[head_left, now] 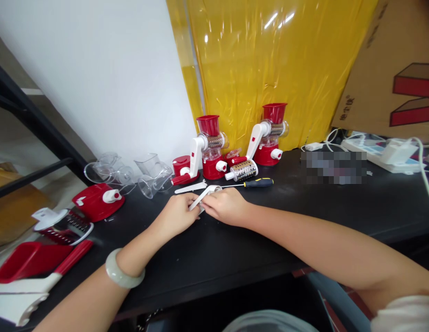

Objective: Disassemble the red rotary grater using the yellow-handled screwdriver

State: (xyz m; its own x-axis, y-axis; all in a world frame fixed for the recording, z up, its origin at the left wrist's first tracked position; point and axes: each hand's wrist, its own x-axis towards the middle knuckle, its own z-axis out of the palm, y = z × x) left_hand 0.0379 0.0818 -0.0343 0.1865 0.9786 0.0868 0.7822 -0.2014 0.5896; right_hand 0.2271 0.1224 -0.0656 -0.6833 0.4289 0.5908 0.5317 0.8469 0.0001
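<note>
Both hands hold a white plastic crank arm (202, 195) low over the black table. My left hand (177, 213) pinches its near end with curled fingers. Closed around the far end is my right hand (225, 205), which partly covers it. Just beyond them lie a narrow white plastic strip (190, 187) and a screwdriver (259, 183) with a black and yellow handle. Behind these, a metal grater drum (242, 170) rests on its side. Two assembled red and white rotary graters, a nearer one (211, 146) and a farther one (271, 133), stand upright by the wall.
To the left are clear plastic housings (152, 174), a red base (98, 201), another grater drum (64, 226) and a red hopper (32, 260). A power strip (384, 154) with white cables sits at right, below a cardboard box (384, 60). Yellow plastic sheeting (270, 55) hangs behind.
</note>
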